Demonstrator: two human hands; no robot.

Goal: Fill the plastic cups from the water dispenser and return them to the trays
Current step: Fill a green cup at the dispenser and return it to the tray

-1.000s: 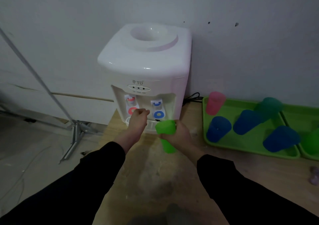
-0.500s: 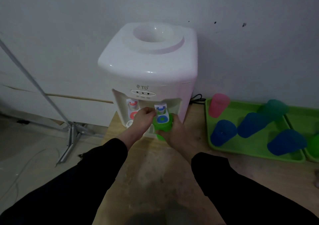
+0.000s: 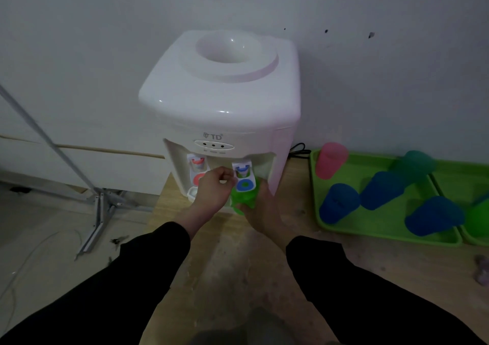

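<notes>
A white water dispenser (image 3: 222, 101) stands against the wall on a wooden table. My right hand (image 3: 260, 207) grips a green plastic cup (image 3: 243, 199) and holds it under the blue tap (image 3: 244, 179). My left hand (image 3: 215, 190) is curled, its fingers touching the left side of the blue tap, partly covering the red tap (image 3: 197, 170). To the right lies a green tray (image 3: 381, 233) carrying a pink cup (image 3: 330, 160), three blue cups and a teal cup (image 3: 416, 163). Whether water is flowing is hidden.
A second green tray (image 3: 465, 175) with a green cup (image 3: 479, 217) touches the first at the right edge. A black cable (image 3: 299, 150) runs behind the dispenser. A metal stand (image 3: 100, 204) rests on the floor to the left. A small greyish object (image 3: 483, 268) lies near the table's right.
My right hand carried the green cup up and in under the blue tap. My left hand shifted right from the red tap area to the blue tap. The camera moved closer.
</notes>
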